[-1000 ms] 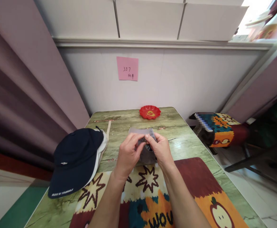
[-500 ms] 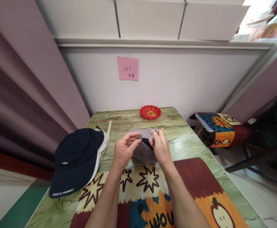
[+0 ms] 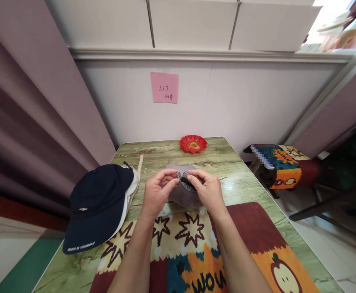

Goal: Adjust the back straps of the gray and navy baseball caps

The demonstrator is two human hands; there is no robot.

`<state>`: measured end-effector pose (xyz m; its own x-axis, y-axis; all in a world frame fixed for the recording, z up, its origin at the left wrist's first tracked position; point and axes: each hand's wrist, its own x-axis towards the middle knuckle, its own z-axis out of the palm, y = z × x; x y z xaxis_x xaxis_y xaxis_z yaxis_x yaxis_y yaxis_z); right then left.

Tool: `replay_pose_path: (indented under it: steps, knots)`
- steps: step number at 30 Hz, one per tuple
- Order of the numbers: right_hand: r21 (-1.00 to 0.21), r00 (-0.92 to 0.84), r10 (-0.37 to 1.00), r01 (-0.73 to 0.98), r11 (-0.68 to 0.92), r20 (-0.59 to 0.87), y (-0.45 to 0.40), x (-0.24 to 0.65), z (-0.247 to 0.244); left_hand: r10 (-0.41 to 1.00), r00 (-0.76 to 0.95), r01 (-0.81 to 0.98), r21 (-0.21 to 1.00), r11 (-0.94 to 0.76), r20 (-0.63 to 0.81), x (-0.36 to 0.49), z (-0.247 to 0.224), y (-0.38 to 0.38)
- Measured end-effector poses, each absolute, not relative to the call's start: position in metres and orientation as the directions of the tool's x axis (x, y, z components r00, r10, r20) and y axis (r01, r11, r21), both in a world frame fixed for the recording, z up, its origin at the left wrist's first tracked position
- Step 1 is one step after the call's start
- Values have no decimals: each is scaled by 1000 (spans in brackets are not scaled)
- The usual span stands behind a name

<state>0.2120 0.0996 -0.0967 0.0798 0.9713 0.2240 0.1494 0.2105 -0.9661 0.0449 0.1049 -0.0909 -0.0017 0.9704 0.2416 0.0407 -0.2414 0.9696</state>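
Head view: left hand (image 3: 157,192) and right hand (image 3: 207,190) each pinch a strap end of the grey cap (image 3: 182,195), buckle between them. Best to keep both pinches tight and feed the strap in straight.

Both bare forearms reach forward, close together. The left hand (image 3: 157,192) and the right hand (image 3: 207,191) face each other, fingers curled, thumb and forefinger tips pinched, nearly meeting.

Two bare forearms, no sleeves, left grip (image 3: 157,193), right grip (image 3: 207,191)
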Motion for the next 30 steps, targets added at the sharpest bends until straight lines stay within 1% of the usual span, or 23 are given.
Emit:
replay_pose_path:
  steps: [2,4,8,12,16,22,26,30]
  knots:
    - [-989,78,986,-27,146,144,100,210,-97,974,11,-4,974,-227,227,46,-91,104]
    - [-983,62,993,-149,104,96,101,208,-97,977,28,-45,976,-212,213,48,-92,104]
    - [-962,26,1000,-273,17,10,102,204,-96,980,45,-111,976,-187,193,53,-96,105]
    - [-938,-31,998,-340,-69,-62,102,203,-95,982,44,-184,968,-171,182,56,-100,106]
    - [-940,-81,994,-329,-90,-67,102,206,-95,986,34,-209,966,-151,161,57,-101,107]
    - [-977,-109,994,-210,-38,-15,101,210,-92,988,41,-202,969,-140,151,55,-101,108]
    - [-979,-103,995,-201,-29,-8,99,209,-88,988,60,-200,972,-125,139,53,-102,108]
    - [-982,-92,995,-189,12,30,98,209,-88,988,76,-183,976,-121,137,51,-100,107]
